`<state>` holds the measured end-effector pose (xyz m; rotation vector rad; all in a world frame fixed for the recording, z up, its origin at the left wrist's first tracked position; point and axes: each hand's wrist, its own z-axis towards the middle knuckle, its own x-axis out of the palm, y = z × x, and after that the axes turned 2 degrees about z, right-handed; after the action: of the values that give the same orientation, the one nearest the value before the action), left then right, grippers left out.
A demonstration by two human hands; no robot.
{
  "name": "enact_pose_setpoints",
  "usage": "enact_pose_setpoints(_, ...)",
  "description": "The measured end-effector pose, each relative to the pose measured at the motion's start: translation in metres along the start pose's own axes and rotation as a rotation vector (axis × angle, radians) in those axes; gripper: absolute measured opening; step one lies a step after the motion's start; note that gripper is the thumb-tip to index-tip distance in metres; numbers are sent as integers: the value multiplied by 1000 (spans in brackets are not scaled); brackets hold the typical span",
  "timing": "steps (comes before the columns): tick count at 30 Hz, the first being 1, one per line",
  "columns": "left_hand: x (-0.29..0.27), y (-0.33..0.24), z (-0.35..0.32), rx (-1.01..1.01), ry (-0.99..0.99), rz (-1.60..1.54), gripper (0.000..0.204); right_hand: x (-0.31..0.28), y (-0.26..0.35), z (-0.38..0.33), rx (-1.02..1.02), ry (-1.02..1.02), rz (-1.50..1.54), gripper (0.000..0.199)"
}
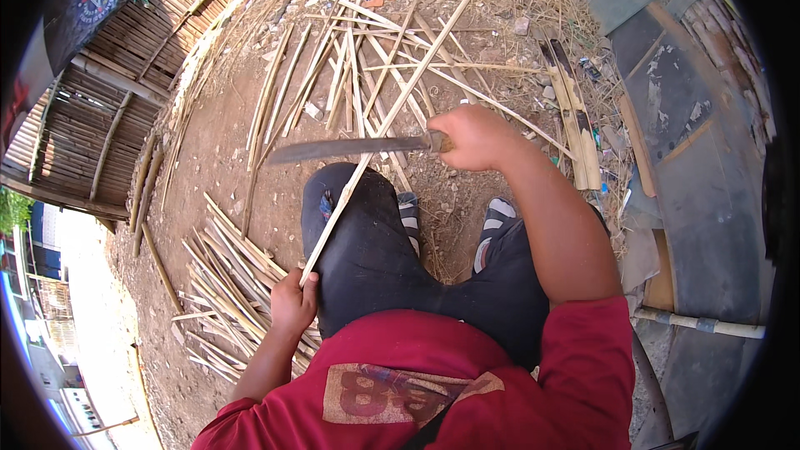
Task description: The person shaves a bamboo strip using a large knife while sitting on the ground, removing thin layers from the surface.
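Observation:
My left hand (pixel 294 302) is closed round the near end of a long, pale bamboo strip (pixel 406 93). The strip slants up and to the right, passing over my left thigh and out above the ground. In my right hand (pixel 477 138) is the handle of a machete (pixel 350 147), its long dark blade pointing left. The blade lies across the strip just beyond my left knee; whether its edge touches the strip I cannot tell. My fingers wrap round the handle and hide most of it.
Several loose bamboo strips (pixel 346 67) lie scattered on the dirt ahead. A denser pile of strips (pixel 229 283) is beside my left leg. Split bamboo pieces (pixel 575 121) rest at the right, near dark sheet panels (pixel 667 117). A slatted bamboo wall (pixel 87 129) stands at the left.

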<state>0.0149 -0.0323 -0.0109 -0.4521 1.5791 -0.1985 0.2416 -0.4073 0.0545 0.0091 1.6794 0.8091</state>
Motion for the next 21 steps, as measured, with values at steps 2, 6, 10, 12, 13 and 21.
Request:
enact_pose_setpoints(2,3,-3,7,-4,6,11,43,5,-26,0,84,-108,86,30)
enact_pose_setpoints(6,1,8,6,-23,26,15,47,-2,-10,3,56,-196,-8,38)
enact_pose_setpoints(10,-2,10,-1,-6,25,36,49,6,42,-4,-101,14,-211,28)
enact_pose_setpoints(12,-1,10,2,7,4,39,50,9,40,-6,-148,39,-234,22)
enact_pose_setpoints(13,2,9,4,29,0,29,50,14,5,-1,-46,-55,-84,26)
enact_pose_setpoints(21,-9,11,-1,-1,22,94,51,-7,-41,-2,179,-299,83,43)
